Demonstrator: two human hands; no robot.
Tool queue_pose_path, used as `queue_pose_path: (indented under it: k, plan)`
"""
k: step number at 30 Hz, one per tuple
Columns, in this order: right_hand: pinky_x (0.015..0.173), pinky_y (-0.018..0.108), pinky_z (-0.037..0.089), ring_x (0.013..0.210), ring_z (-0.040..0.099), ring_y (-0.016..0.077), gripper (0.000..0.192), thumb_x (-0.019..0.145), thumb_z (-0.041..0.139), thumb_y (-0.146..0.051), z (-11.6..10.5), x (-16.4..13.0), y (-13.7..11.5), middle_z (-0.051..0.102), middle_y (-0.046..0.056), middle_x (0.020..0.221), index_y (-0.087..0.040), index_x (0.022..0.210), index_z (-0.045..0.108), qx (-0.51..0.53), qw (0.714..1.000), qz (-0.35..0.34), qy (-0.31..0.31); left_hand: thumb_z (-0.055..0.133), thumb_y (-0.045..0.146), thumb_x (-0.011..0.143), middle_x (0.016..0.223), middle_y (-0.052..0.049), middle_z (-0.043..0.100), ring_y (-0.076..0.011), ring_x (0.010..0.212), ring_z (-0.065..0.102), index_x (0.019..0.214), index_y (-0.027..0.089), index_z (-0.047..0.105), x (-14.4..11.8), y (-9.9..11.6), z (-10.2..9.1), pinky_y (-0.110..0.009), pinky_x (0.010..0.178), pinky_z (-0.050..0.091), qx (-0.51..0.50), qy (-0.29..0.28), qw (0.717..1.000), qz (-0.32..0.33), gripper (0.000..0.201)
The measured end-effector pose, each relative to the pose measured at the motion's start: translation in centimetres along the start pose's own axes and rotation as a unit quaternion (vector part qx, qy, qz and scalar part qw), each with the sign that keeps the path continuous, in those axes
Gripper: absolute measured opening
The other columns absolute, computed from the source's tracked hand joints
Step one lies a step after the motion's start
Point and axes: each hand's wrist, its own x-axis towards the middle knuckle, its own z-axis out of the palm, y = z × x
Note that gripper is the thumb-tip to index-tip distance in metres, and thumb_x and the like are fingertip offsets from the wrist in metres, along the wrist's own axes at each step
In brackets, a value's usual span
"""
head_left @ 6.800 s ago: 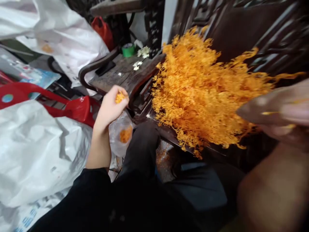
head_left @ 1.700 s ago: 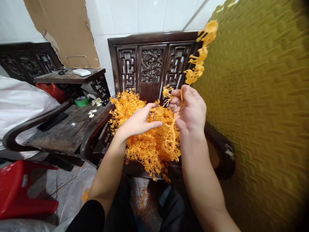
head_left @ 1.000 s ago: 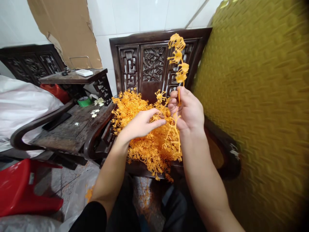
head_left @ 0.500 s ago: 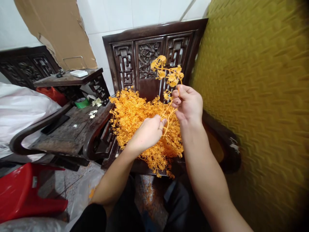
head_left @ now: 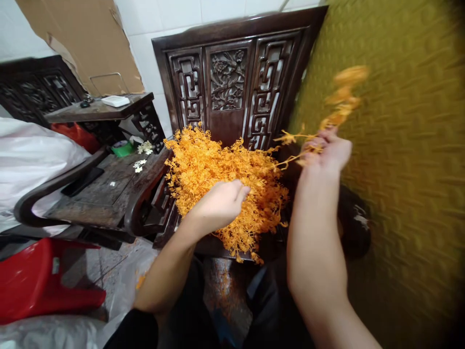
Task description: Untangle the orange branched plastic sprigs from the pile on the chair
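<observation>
A big heap of orange artificial flower sprays (head_left: 203, 165) lies on the seat of a dark carved wooden chair (head_left: 227, 127). My right hand (head_left: 329, 152) is closed around a branched orange flower spray (head_left: 343, 109), off to the right of the heap and in front of the yellow surface. Its blossoms are smeared by motion at the top, and thin stems stick out leftward from the fingers. Over the front of the heap, my left hand (head_left: 223, 201) is closed, thumb against the curled fingers. Whatever it may grip is hidden.
A yellow textured panel (head_left: 407, 184) rises close on the right. To the left are another wooden chair (head_left: 98, 194) with green tape (head_left: 122, 149) and small pale flowers (head_left: 145, 148), a side table (head_left: 98, 114), a white sack (head_left: 32, 165) and a red plastic stool (head_left: 39, 286).
My right hand has swung right, carrying the flower spray away from the left hand and the heap. The left hand stays over the heap, and the stems no longer run to its fingers.
</observation>
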Motion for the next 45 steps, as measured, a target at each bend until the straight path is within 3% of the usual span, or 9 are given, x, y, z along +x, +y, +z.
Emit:
queue_pose_path:
  k: [7, 13, 17, 21, 28, 33, 38, 41, 45]
  plan:
    - [0.046, 0.022, 0.036, 0.045, 0.039, 0.0025, 0.023, 0.090, 0.071, -0.013, 3.1, -1.2, -1.0, 0.054, -0.008, 0.057, -0.031, 0.077, 0.062, 0.129, 0.986, 0.087, -0.061, 0.057, 0.041, 0.104, 0.070, 0.003, 0.057, -0.0128, 0.060, 0.050, 0.086, 0.022, 0.059, 0.0, -0.7, -1.9, -0.029, 0.059, 0.043, -0.182, 0.070, 0.981, 0.005, 0.026]
    - [0.045, 0.010, 0.033, 0.040, 0.035, -0.0069, 0.037, 0.102, 0.050, -0.008, 6.4, -4.3, -3.0, 0.055, -0.010, 0.057, -0.020, 0.068, 0.061, 0.151, 0.979, 0.117, -0.074, 0.076, 0.045, 0.092, 0.066, 0.005, 0.047, -0.0100, 0.060, 0.046, 0.071, 0.024, 0.027, 1.1, -1.1, -0.8, -0.028, 0.060, 0.046, -0.224, 0.209, 0.952, 0.019, 0.057]
    - [0.043, 0.007, 0.031, 0.039, 0.029, -0.0059, 0.039, 0.103, 0.047, -0.010, 7.9, -6.2, -3.7, 0.056, -0.011, 0.058, -0.018, 0.068, 0.062, 0.149, 0.975, 0.151, -0.060, 0.069, 0.035, 0.096, 0.118, -0.009, 0.073, -0.0148, 0.093, 0.071, 0.074, 0.024, 0.027, 1.8, -1.0, 0.0, -0.033, 0.077, 0.060, -0.221, 0.252, 0.940, 0.056, 0.049]
    - [0.041, 0.008, 0.028, 0.039, 0.024, -0.0050, 0.036, 0.104, 0.046, -0.011, 9.8, -7.8, -3.5, 0.054, -0.010, 0.060, -0.017, 0.072, 0.062, 0.153, 0.967, 0.183, -0.084, 0.058, 0.038, 0.104, 0.158, -0.016, 0.056, -0.0263, 0.130, 0.067, 0.078, 0.023, 0.032, 1.4, -0.4, 0.0, -0.036, 0.078, 0.063, -0.132, 0.252, 0.954, 0.100, 0.040]
    - [0.038, 0.014, 0.028, 0.041, 0.023, -0.0003, 0.020, 0.089, 0.067, -0.011, 9.9, -7.6, -2.1, 0.048, -0.010, 0.060, -0.020, 0.076, 0.056, 0.211, 0.949, 0.189, -0.140, 0.076, 0.028, 0.093, 0.088, -0.004, 0.076, -0.0138, 0.078, 0.070, 0.065, 0.022, 0.028, 1.2, -0.8, 0.1, -0.031, 0.071, 0.056, -0.222, 0.346, 0.889, 0.203, 0.056]
    - [0.041, 0.026, 0.026, 0.048, 0.023, 0.0079, 0.030, 0.072, 0.080, -0.018, 5.6, -4.6, -1.7, 0.041, -0.006, 0.058, -0.027, 0.069, 0.052, 0.123, 0.981, 0.049, -0.144, 0.086, 0.030, 0.083, 0.057, 0.006, 0.048, -0.0103, 0.056, 0.059, 0.059, 0.021, 0.030, 0.4, -1.4, -0.3, -0.024, 0.055, 0.047, -0.247, 0.296, 0.910, 0.152, 0.062]
    - [0.043, 0.027, 0.027, 0.055, 0.011, 0.0092, 0.043, 0.050, 0.089, -0.009, 2.1, -3.1, -3.6, 0.040, -0.007, 0.057, -0.029, 0.064, 0.054, 0.154, 0.988, -0.027, 0.008, 0.087, 0.028, 0.081, 0.065, 0.003, 0.059, -0.0167, 0.064, 0.074, 0.065, 0.021, 0.039, -1.4, -1.3, -2.2, -0.025, 0.057, 0.056, -0.325, 0.244, 0.911, 0.072, 0.051]
    - [0.041, 0.025, 0.026, 0.052, 0.020, 0.0069, 0.040, 0.059, 0.090, -0.012, 3.5, -4.4, -4.2, 0.051, -0.006, 0.065, -0.028, 0.072, 0.055, 0.161, 0.986, -0.027, -0.019, 0.086, 0.031, 0.084, 0.081, 0.000, 0.069, -0.0181, 0.065, 0.075, 0.100, 0.023, 0.068, -1.7, -1.3, -2.9, -0.029, 0.058, 0.061, -0.350, 0.184, 0.917, 0.056, 0.025]
    - [0.039, 0.022, 0.029, 0.047, 0.041, 0.0056, 0.029, 0.076, 0.085, -0.033, 7.1, -6.7, -3.2, 0.061, -0.004, 0.067, -0.024, 0.080, 0.057, 0.053, 0.995, -0.024, -0.084, 0.078, 0.040, 0.092, 0.089, -0.004, 0.072, -0.0171, 0.070, 0.071, 0.132, 0.028, 0.072, -1.3, -2.0, -3.3, -0.025, 0.051, 0.056, -0.364, 0.170, 0.914, 0.054, 0.042]
